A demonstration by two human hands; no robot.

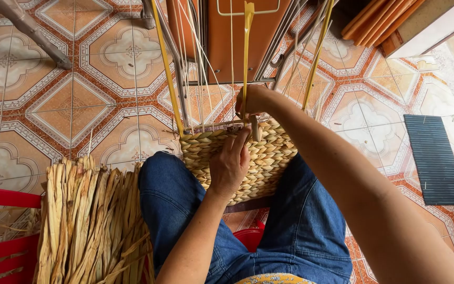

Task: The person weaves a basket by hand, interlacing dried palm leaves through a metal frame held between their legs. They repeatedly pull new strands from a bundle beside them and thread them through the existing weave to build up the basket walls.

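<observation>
A partly woven straw basket point(269, 158) rests between my knees, with thin wire uprights point(198, 63) and yellow strips point(248, 31) rising from its top edge. My left hand point(230, 163) lies on the woven wall, its fingers pressing at the top row. My right hand point(253, 100) reaches over the far rim and pinches a dried straw strand point(254, 128) beside a yellow strip. I wear blue jeans point(300, 221).
A bundle of dried straw leaves point(90, 221) lies at my left over a red plastic crate point(1, 247). A dark ribbed mat point(434, 158) is on the tiled floor at right. An orange metal frame point(237, 37) and chair legs point(32, 31) stand ahead.
</observation>
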